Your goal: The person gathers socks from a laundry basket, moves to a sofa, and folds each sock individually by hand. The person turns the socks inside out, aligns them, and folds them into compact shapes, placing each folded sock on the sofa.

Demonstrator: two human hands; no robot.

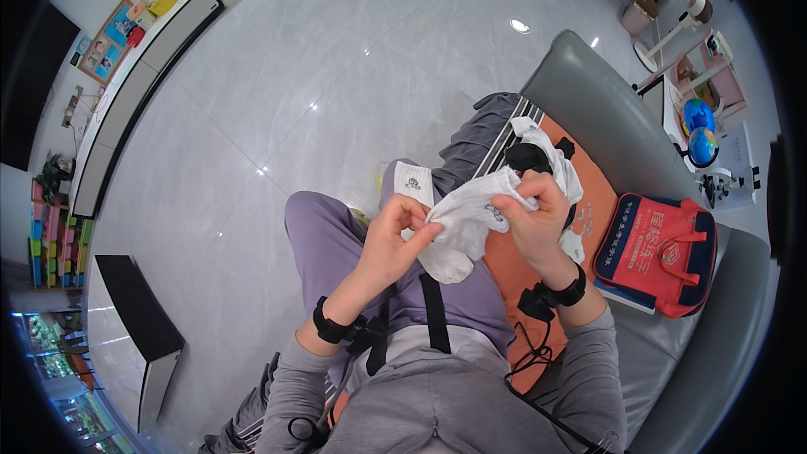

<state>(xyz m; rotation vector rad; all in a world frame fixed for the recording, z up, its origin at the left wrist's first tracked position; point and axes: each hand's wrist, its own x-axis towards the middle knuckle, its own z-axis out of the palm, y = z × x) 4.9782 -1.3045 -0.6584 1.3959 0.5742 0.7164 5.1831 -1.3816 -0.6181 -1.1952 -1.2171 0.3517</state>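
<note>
A white ribbed sock (470,205) with a small dark printed figure is stretched between my two hands above my lap. My left hand (394,233) pinches one edge of it between thumb and fingers. At the cuff end, my right hand (537,211) grips the knit fabric. Another white sock (413,181) with a similar figure lies over my knee, its lower part hidden behind the held one. Beyond my right hand, a pile of white socks (555,151) and black socks (528,157) rests on the orange seat cover (536,334).
A red and navy bag (659,252) bearing writing lies on the grey sofa (656,334) at my right. Black cables (536,353) run from my wrist straps. Farther right are a globe (702,144) and a microscope (715,186). A low cabinet (145,94) lines the left wall.
</note>
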